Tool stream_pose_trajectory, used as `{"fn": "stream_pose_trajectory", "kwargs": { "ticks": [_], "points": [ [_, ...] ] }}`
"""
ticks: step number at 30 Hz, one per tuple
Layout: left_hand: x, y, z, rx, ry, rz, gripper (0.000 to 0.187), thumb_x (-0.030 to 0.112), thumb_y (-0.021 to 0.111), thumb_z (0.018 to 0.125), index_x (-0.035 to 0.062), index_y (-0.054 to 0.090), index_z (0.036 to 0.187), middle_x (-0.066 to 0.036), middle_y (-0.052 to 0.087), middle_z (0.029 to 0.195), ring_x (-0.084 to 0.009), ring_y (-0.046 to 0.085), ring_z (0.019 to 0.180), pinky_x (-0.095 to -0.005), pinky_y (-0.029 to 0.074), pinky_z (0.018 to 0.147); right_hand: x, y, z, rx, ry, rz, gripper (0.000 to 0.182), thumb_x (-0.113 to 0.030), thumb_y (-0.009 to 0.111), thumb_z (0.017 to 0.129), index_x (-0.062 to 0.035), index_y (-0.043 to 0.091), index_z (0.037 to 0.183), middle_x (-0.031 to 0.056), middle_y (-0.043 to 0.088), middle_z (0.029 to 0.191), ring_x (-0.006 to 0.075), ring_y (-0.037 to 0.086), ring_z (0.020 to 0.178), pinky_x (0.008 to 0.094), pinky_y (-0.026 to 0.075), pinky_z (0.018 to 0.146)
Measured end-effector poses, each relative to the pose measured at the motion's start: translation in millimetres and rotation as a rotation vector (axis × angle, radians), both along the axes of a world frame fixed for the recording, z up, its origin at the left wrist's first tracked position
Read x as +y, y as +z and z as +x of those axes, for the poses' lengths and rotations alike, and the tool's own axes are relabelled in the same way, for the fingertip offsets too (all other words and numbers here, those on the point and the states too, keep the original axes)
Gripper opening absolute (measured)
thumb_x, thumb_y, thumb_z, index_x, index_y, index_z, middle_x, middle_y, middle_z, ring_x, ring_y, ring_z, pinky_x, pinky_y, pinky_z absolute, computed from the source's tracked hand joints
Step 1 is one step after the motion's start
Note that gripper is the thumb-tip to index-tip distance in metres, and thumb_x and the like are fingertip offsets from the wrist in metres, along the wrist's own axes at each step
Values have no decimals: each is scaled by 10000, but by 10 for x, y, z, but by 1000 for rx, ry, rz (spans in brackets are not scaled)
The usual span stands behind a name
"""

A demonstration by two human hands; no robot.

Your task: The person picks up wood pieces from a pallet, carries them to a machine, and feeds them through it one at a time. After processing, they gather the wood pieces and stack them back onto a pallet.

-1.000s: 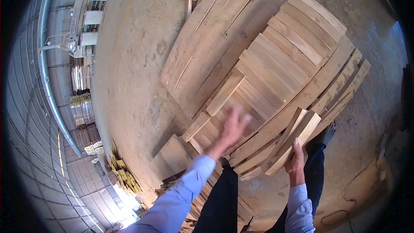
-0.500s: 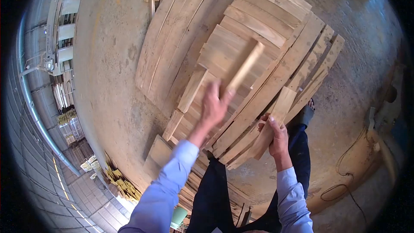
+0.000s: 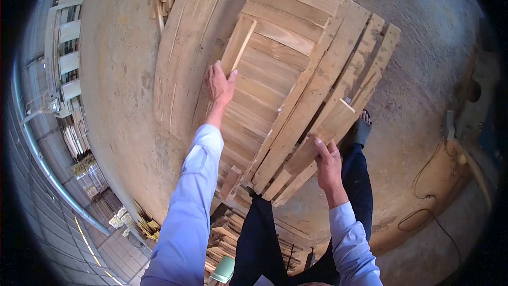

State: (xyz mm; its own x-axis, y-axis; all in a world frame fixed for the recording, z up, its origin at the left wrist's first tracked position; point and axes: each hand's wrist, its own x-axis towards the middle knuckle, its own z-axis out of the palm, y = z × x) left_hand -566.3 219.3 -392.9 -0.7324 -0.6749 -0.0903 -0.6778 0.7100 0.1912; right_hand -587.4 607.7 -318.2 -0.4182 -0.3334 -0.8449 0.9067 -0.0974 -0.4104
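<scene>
My left hand (image 3: 220,86) grips the near end of a short wooden board (image 3: 238,45), which is tilted along the left edge of a row of flat planks (image 3: 264,82). At the lower right, my right hand (image 3: 329,167) has its thumb and fingers on another short board (image 3: 330,124). That board lies slantwise over the long slats (image 3: 317,92) on the right side of the stack. A small reddish wood piece (image 3: 230,181) rests at the near left corner of the planks.
Long wide boards (image 3: 185,47) lie left of the stack. More wood pieces (image 3: 227,233) and a green container (image 3: 223,269) are near my legs. A cable (image 3: 418,214) lies on the floor at right. My foot (image 3: 362,130) stands beside the slats.
My left hand has moved left with its board, now at the left edge of the planks. The boards formerly along that edge no longer show there. My right hand's board lies lower across the slats.
</scene>
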Motion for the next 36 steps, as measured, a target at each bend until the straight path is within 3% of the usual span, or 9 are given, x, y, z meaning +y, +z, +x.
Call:
{"fn": "stream_pose_trajectory", "kwargs": {
  "ticks": [3,9,12,15,20,22,25,27,36],
  "points": [
    [463,464,-47,-2,-73,-73,670,376,756,899,-38,521,1371,-257,603,1230,-419,569,1179,-517,421,1054,-40,39,-50,42,-22,-9,438,-274,704,999,-50,603,1362,19,692,1244,124,595,1140,312,435,1012],
    [2187,1147,439,-24,-249,836,685,338,735,930,-58,476,1424,-290,592,1300,-458,566,1249,-519,474,1035,-135,127,-114,-42,2,-57,454,-287,687,1015,-45,588,1386,27,665,1300,147,587,1192,333,448,1036],
    [2462,1228,452,-80,-192,723,761,308,780,904,-43,429,1481,-312,556,1402,-458,562,1305,-500,506,1035,-120,136,-146,-33,-5,-135,493,-298,670,1024,-32,553,1422,45,632,1355,161,574,1228,347,447,1057],
    [2230,1189,182,-92,-151,802,790,289,790,895,-47,404,1497,-326,535,1414,-469,554,1306,-493,509,1042,-160,157,-211,76,22,-162,542,-317,646,1034,-12,505,1459,77,600,1402,182,565,1267,358,440,1083],
    [1396,1097,-931,91,-129,514,786,318,762,912,-60,409,1503,-314,506,1483,-433,542,1343,-481,433,1128,-10,140,-417,92,93,-94,584,-347,619,1042,4,465,1483,130,580,1429,222,579,1280,365,449,1096],
    [944,935,-1387,183,-206,297,752,307,767,909,-77,432,1461,-324,605,1308,-463,599,1233,-486,497,1043,52,124,-479,-71,11,-172,564,-350,614,1047,-5,481,1474,146,591,1414,232,606,1247,369,473,1073],
    [480,647,-1858,271,-244,209,730,303,771,903,-74,456,1443,-318,619,1296,-465,605,1220,-491,493,1031,90,178,-639,-91,-16,-173,543,-352,603,1056,-9,495,1463,147,608,1393,232,627,1218,368,493,1051],
    [465,577,-2032,233,-152,214,705,308,752,925,-51,468,1461,-282,657,1292,-392,646,1205,-433,483,1057,122,155,-688,-91,-54,-181,528,-350,597,1061,-9,506,1453,144,621,1377,230,631,1210,366,495,1050],
    [-16,161,-2228,318,-256,-36,697,330,776,881,-60,515,1397,-296,624,1311,-407,610,1234,-456,470,1061,222,136,-852,-121,-128,-185,554,-382,594,1059,-9,501,1457,166,612,1386,239,630,1217,376,492,1062]
  ]
}}
